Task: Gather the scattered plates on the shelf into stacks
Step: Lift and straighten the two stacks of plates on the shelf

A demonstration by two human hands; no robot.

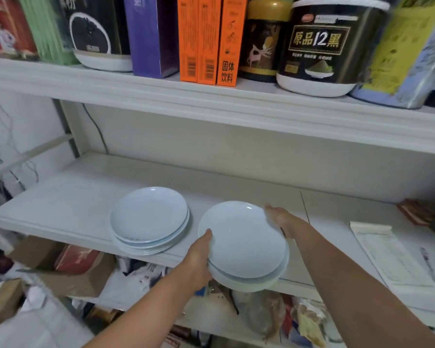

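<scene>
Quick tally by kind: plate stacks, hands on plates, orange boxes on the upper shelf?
Plate stacks: 2, one on the shelf, one held
Hands on plates: 2, left hand, right hand
Orange boxes: 3
Total: 7

Both hands (pixel 199 257) gripping tilted plates (pixel 244 242), stack (pixel 150 219) beside

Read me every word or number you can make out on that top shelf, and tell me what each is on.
"原品12黑": black tub.
"固体饮料": rightmost orange box.
"粉", cut off above: black tub at left.
Barcodes on the other two orange boxes: digits too small.
Purple box, green-yellow pack, paper pad lower down: blurred, unreadable.
</scene>
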